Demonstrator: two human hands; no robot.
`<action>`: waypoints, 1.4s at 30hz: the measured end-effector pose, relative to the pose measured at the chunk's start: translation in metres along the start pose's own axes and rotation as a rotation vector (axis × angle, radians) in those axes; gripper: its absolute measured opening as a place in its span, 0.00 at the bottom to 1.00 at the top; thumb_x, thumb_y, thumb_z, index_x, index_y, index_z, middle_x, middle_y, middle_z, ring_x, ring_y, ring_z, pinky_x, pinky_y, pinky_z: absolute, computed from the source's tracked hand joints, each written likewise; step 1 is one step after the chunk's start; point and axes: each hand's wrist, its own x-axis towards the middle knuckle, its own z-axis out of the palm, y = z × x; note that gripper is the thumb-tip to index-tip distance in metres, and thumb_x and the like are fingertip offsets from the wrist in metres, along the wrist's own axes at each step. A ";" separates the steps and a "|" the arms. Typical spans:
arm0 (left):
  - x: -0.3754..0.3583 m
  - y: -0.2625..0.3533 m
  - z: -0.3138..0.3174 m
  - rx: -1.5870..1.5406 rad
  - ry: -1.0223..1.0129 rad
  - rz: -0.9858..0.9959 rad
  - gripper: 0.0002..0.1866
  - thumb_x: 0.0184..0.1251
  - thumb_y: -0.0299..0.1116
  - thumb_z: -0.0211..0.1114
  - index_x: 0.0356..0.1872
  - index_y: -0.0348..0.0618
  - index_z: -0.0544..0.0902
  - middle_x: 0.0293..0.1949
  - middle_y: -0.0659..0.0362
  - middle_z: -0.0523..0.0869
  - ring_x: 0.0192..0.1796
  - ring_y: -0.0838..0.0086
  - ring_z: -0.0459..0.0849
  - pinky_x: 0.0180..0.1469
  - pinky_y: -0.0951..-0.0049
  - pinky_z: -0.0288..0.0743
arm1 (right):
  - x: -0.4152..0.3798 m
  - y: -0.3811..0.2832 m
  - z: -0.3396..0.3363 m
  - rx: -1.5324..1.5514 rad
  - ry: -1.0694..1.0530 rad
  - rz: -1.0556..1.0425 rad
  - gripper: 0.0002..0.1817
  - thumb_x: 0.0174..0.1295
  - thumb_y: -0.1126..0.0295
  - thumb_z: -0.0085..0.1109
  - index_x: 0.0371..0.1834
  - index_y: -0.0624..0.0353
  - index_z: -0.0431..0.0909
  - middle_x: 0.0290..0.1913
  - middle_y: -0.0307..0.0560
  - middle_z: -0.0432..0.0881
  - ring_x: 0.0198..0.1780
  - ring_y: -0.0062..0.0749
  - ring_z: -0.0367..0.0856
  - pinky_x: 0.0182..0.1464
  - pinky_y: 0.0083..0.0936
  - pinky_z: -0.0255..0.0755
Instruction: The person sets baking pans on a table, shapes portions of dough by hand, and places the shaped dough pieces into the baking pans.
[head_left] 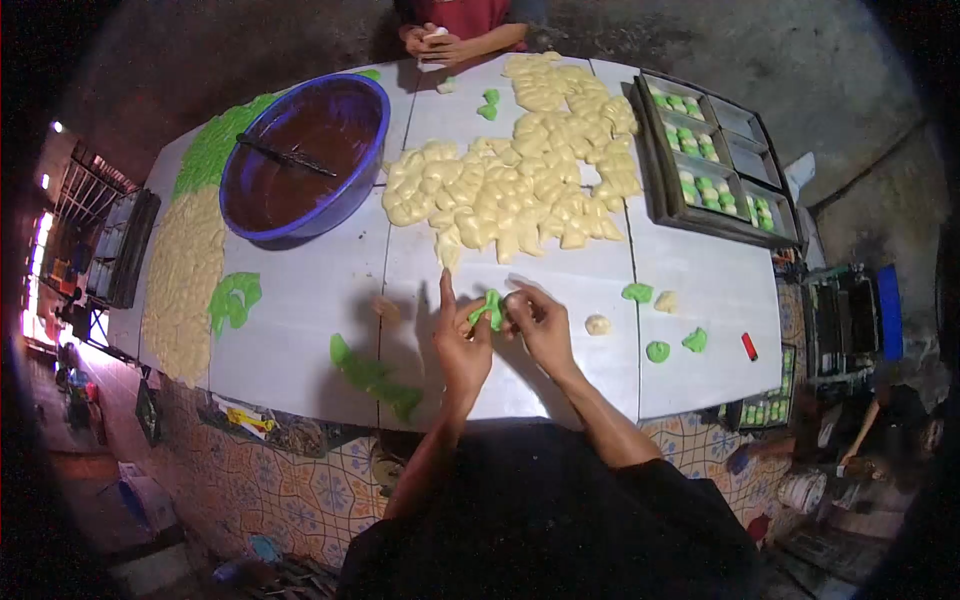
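A small piece of green dough (489,308) is pinched in my left hand (463,352), whose index finger points up past it. My right hand (543,335) meets it from the right with curled fingers at the dough's edge; blur and the fingers hide part of the contact. Just beyond my hands lies a wide spread of cream dough pieces (500,195). Left of my left hand is a long strip of green dough (370,378). To the right sit a cream dough lump (597,324) and a green dough ball (657,351), among several small pieces.
A blue basin (374,150) of dark brown filling, with a stick in it, stands at left. Flattened cream dough (185,280) and green dough (215,150) cover the left edge. Metal trays (660,180) with green-and-white balls stand far right. A red lighter (749,346) lies near. A co-worker's hands (445,48) are opposite.
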 end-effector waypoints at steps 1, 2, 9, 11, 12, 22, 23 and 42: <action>-0.004 -0.009 0.001 -0.063 -0.037 0.085 0.43 0.61 0.13 0.58 0.74 0.39 0.45 0.54 0.42 0.79 0.51 0.66 0.83 0.47 0.72 0.80 | 0.001 0.007 -0.010 -0.162 0.034 -0.123 0.19 0.64 0.71 0.59 0.57 0.67 0.75 0.33 0.38 0.76 0.34 0.19 0.73 0.39 0.17 0.69; -0.009 -0.010 0.001 -0.065 -0.044 0.089 0.43 0.61 0.13 0.58 0.74 0.39 0.45 0.54 0.42 0.79 0.51 0.66 0.83 0.47 0.72 0.80 | -0.003 0.003 -0.015 -0.374 0.004 -0.234 0.18 0.60 0.73 0.63 0.54 0.63 0.79 0.32 0.39 0.76 0.34 0.20 0.72 0.39 0.19 0.69; -0.028 -0.008 -0.022 -1.130 -0.245 -0.641 0.30 0.61 0.16 0.53 0.68 0.33 0.61 0.51 0.46 0.81 0.53 0.68 0.81 0.53 0.73 0.75 | -0.036 -0.003 -0.040 -0.616 -0.348 -0.638 0.12 0.50 0.79 0.68 0.40 0.61 0.84 0.44 0.47 0.74 0.42 0.35 0.78 0.42 0.26 0.74; -0.037 -0.001 -0.022 -0.949 -0.274 -0.556 0.28 0.62 0.16 0.53 0.66 0.34 0.64 0.52 0.48 0.79 0.56 0.68 0.78 0.55 0.71 0.73 | -0.035 -0.003 -0.044 -0.586 -0.264 -0.606 0.11 0.51 0.79 0.66 0.39 0.62 0.84 0.43 0.48 0.76 0.45 0.36 0.78 0.45 0.27 0.74; -0.043 0.005 -0.022 -0.858 -0.283 -0.517 0.27 0.62 0.16 0.53 0.65 0.34 0.65 0.53 0.49 0.79 0.57 0.68 0.77 0.56 0.70 0.72 | -0.033 0.000 -0.046 -0.572 -0.210 -0.614 0.11 0.52 0.79 0.65 0.40 0.63 0.83 0.41 0.49 0.77 0.47 0.38 0.78 0.49 0.29 0.74; -0.068 -0.005 -0.004 -0.355 -0.072 -0.060 0.08 0.66 0.22 0.62 0.43 0.27 0.78 0.36 0.51 0.85 0.34 0.72 0.86 0.37 0.76 0.80 | -0.036 0.004 -0.030 -0.313 -0.268 -0.331 0.07 0.58 0.73 0.64 0.36 0.66 0.82 0.39 0.46 0.80 0.42 0.30 0.78 0.45 0.24 0.71; -0.069 -0.014 -0.002 -0.273 -0.028 -0.024 0.08 0.66 0.24 0.63 0.42 0.28 0.79 0.35 0.51 0.85 0.35 0.73 0.85 0.37 0.76 0.79 | -0.044 0.002 -0.021 -0.302 -0.278 -0.417 0.07 0.59 0.72 0.64 0.36 0.66 0.82 0.38 0.46 0.80 0.42 0.30 0.79 0.44 0.23 0.71; -0.075 -0.026 0.016 -0.359 -0.350 0.083 0.38 0.51 0.13 0.68 0.63 0.40 0.60 0.53 0.53 0.72 0.53 0.65 0.80 0.57 0.65 0.75 | -0.056 0.042 -0.108 -0.396 -0.507 -0.004 0.31 0.56 0.80 0.57 0.67 0.51 0.70 0.49 0.45 0.82 0.50 0.29 0.79 0.54 0.25 0.73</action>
